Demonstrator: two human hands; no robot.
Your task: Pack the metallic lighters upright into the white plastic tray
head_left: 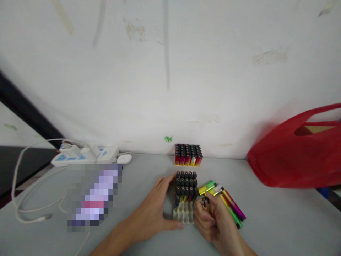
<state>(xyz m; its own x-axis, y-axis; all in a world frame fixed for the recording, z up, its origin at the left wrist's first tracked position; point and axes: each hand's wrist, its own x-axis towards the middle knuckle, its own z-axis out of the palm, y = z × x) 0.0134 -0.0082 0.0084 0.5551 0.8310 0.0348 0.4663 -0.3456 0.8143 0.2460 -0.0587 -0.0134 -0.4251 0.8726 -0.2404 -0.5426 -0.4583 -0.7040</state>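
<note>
A tray (183,217) with rows of round slots stands on the table in front of me. Upright lighters with black tops (186,181) fill its far rows, and the near slots show bare. My left hand (153,208) grips the tray from the left, thumb along the near edge and fingers at the far left corner. Close to the tray's right side, my right hand (213,217) is closed around a lighter (205,202), of which only the top end shows. Beside that hand lie several loose coloured lighters (234,204), partly hidden by it.
A full block of lighters (188,156) stands behind the tray near the wall. To the right sits a red plastic bag (295,156). On the left are a white power strip (106,155), white cables (34,213), a small white case (124,158) and a blurred-out phone-like object (96,195).
</note>
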